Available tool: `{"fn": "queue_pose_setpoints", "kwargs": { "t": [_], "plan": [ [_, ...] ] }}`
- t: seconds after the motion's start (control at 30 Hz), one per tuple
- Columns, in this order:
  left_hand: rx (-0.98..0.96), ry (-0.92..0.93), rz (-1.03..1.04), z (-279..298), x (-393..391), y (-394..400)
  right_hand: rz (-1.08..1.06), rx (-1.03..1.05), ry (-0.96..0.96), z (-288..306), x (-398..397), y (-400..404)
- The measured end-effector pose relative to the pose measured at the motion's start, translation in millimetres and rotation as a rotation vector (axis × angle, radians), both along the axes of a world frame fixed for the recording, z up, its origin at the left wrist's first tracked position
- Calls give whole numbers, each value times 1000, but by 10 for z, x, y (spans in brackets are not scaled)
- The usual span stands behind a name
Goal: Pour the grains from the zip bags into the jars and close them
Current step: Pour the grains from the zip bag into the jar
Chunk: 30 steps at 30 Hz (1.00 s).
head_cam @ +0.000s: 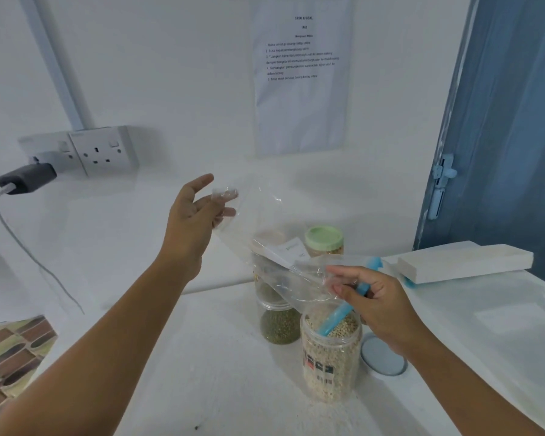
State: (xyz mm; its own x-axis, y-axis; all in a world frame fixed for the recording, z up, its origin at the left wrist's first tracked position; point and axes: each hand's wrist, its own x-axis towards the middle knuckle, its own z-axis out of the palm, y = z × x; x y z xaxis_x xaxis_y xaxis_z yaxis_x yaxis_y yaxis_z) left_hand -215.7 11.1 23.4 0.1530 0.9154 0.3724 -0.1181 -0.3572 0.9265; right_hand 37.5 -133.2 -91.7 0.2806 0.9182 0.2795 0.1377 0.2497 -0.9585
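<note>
One white bench (221, 357) carries everything, its bare surface widest at the near left and running on to the right; a white wall closes it off behind. One printed sheet (301, 73) hangs on that wall, left of one blue door (513, 121). One white block (463, 262) lies at the far right of the bench. One clear zip bag (265, 234), looking empty, is stretched in the air between two hands, its blue zip end dipping into the mouth of the open jar. The left hand (192, 215) pinches the bag's upper corner, thumb spread out; the right hand (378, 300) grips the zip end, fingers curled round it. Three jars stand together at the middle: one open jar of pale grains (331, 357) nearest, one jar of green grains (279, 322) just behind it, one green-lidded jar (324, 242) by the wall. One grey lid (381, 357) lies flat, just right of the open jar. One double socket (85, 151) holds one black charger (27, 177).
</note>
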Motion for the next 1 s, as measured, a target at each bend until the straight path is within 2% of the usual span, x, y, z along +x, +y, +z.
{"fn": "queue_pose_setpoints", "kwargs": {
  "t": [0.2,0.53,0.7,1.0],
  "plan": [
    [-42,-77,37,11,-18,35,1,2,-1,22,-14,4],
    [-294,13,19,-518,-125,-225,-16,25,55,67,-2,-33],
    [-480,-34,-151,-746,13,-652,3,43,104,74,-3,-11],
    [-286,102,-350,-806,393,-876,-57,66,83,107,-75,67]
  ]
}}
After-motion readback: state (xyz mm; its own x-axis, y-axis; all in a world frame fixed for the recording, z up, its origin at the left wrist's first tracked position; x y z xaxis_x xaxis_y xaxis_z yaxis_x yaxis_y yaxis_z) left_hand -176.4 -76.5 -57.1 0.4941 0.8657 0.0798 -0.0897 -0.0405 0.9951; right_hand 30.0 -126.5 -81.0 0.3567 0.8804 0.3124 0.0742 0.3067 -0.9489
